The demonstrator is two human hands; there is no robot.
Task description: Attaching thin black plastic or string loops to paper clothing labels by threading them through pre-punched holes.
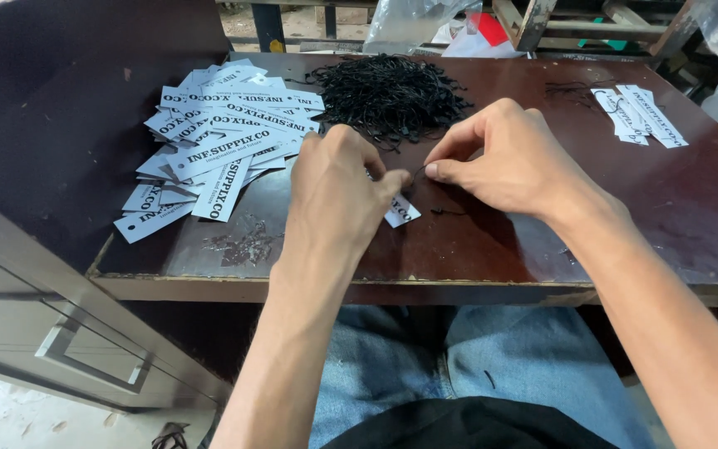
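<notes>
**Tag Stringing Station: Status at This Moment**

Nearest the camera are the person's lap in blue denim (533, 357) and the front edge of the dark brown worktop (459, 249). A grey cabinet with a metal handle (85, 366) stands to the left, below worktop level.

Both hands work above the front centre of the worktop. The left hand (334, 195) has its fingers closed around a white paper tag (403, 212), of which only one corner shows below the thumb. The right hand (513, 158) has thumb and forefinger pinched together on a thin black string (419, 171) that runs toward the tag. Whether the string has passed through the tag's hole cannot be told; the hole is hidden by the left hand. A short loose piece of black string (446, 211) lies on the worktop just beside the tag.

Farther back on the left lies a large spread pile of white printed tags (218, 145), none visibly strung. Behind the hands sits a heap of black strings (388, 91), touching the pile's right edge.

At the far right, well apart, a small group of tags with strings attached (637, 112) lies flat.

Judgement: work appears to be at an early stage. Few tags are finished, many remain, and one is in hand.
</notes>
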